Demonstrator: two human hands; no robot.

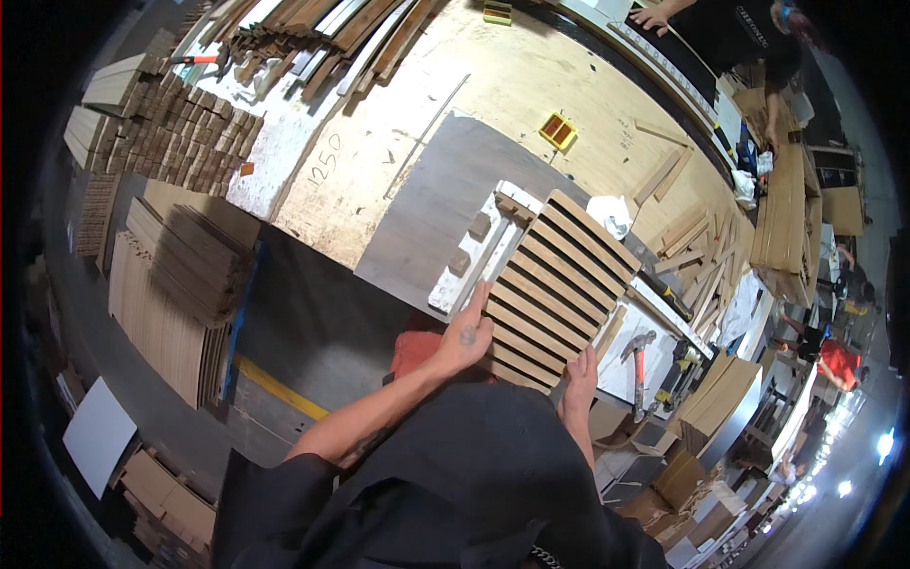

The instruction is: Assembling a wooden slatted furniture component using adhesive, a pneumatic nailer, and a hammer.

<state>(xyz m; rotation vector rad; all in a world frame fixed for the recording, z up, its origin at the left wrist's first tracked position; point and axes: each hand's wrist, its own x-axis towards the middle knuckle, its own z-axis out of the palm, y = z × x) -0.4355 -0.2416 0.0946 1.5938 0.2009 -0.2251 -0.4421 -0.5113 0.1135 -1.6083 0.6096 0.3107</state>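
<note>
A slatted wooden panel (pixel 557 286), light strips on a dark backing, lies at the near edge of the plywood workbench (pixel 398 161). My left hand (pixel 464 334) grips the panel's near left corner, fingers spread along its edge. My right hand (pixel 579 376) holds the panel's near right corner. Beside the panel's left edge lies a white jig board (pixel 471 254) with small wood blocks on it, resting on a grey sheet (pixel 436 209).
Stacks of wood strips (pixel 175 142) and long mouldings (pixel 322 38) cover the bench's far left. A hammer (pixel 640 356) and tools lie right of the panel. A yellow square box (pixel 557 131) sits farther back. Another person (pixel 730 33) works at the far side. Board stacks (pixel 171 303) stand on the floor left.
</note>
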